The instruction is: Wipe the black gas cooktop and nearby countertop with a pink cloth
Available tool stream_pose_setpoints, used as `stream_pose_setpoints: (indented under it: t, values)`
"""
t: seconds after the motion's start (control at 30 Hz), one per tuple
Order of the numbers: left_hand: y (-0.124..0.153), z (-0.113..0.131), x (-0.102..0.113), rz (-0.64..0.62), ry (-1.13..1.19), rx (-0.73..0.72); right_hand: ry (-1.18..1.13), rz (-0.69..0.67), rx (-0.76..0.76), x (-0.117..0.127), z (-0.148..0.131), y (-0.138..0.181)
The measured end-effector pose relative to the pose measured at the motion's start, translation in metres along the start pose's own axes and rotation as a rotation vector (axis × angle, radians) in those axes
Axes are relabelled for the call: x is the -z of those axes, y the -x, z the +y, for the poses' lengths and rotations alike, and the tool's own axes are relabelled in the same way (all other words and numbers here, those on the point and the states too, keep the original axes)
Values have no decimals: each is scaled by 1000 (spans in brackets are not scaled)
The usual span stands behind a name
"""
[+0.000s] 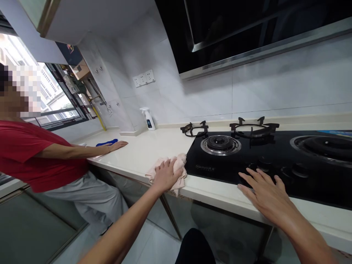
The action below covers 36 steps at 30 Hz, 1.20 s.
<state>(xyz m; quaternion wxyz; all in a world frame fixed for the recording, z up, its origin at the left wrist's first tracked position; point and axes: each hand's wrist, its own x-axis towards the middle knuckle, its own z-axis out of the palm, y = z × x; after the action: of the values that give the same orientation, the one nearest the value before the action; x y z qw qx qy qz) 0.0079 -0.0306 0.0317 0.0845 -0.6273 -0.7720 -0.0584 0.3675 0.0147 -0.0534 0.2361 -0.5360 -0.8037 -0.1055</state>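
Note:
My left hand (166, 176) presses a crumpled pale pink cloth (180, 160) onto the white countertop (137, 148), its fingers curled over the fabric. Part of the cloth hangs over the counter's front edge, and its right side meets the corner of the black gas stove (220, 171). My right hand (265, 192) rests with fingers spread over the stove's front edge, close to the control knobs (265, 163). It holds nothing.
Two black pan supports (195, 131) lie off the burners, behind them. A white spray bottle (150, 121) stands by the wall. At left, a person in a red shirt (46, 154) leans one hand on the counter beside a blue cloth (106, 143). A range hood (247, 55) overhangs the stove.

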Motion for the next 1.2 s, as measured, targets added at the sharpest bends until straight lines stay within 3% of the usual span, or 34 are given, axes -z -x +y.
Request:
stream_pose_setpoints:
  t: [0.27, 0.53, 0.93, 1.2]
  values:
    - [28, 41, -4, 12, 96, -248, 14, 10, 19, -1, 5, 0]
    - [11, 64, -2, -70, 197, -424, 42, -3, 17, 2, 4, 1]
    - [-19, 89, 7, -106, 190, -424, 44, -7, 24, 3, 5, 0]
    - [-61, 113, -1, -136, 201, -380, 51, -13, 12, 9, 1, 1]
